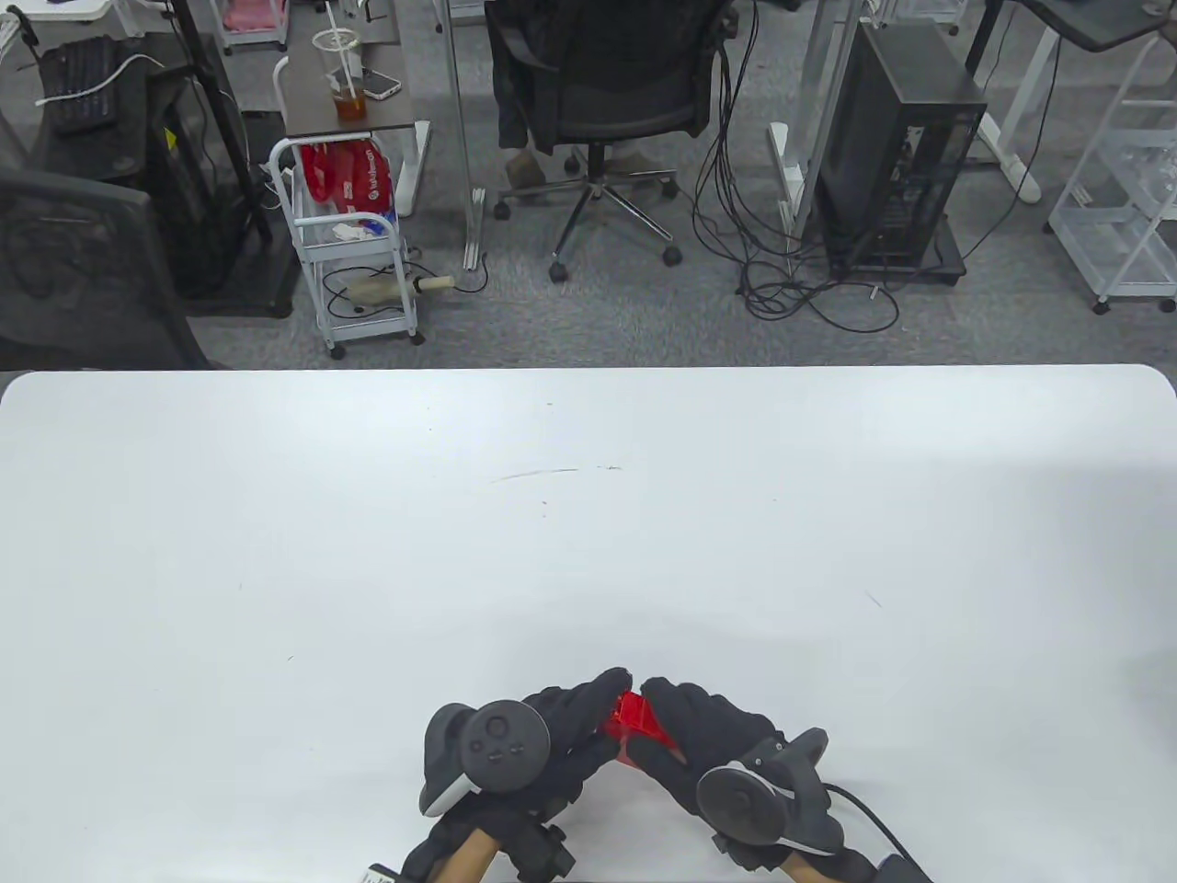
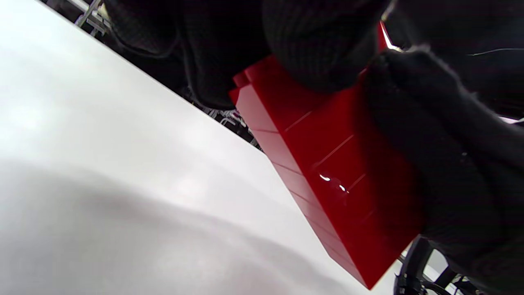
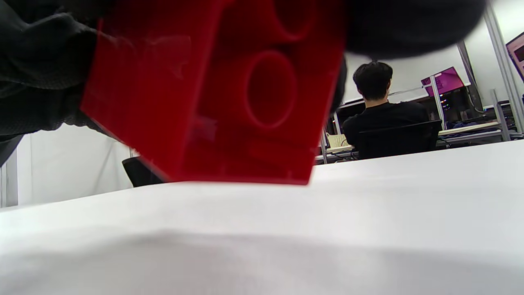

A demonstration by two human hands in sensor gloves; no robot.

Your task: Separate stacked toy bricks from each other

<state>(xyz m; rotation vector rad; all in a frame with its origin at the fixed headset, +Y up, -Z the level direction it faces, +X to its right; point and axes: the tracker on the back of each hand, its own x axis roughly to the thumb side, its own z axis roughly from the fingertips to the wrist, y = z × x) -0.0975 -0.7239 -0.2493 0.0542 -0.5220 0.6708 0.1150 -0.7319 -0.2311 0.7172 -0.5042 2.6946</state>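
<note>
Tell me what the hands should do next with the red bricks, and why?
Probably pull or bend the top brick off. Both the left hand and the right hand grip the red bricks above the table, and the left wrist view shows seam lines along the stack's side, so the bricks look still joined.

A stack of toy bricks (image 1: 634, 727) sits at the table's (image 1: 588, 515) six o'clock edge, held above the surface. The left hand (image 1: 561, 736) grips it from nine o'clock, the right hand (image 1: 699, 740) from three o'clock, fingertips nearly meeting at twelve o'clock.
</note>
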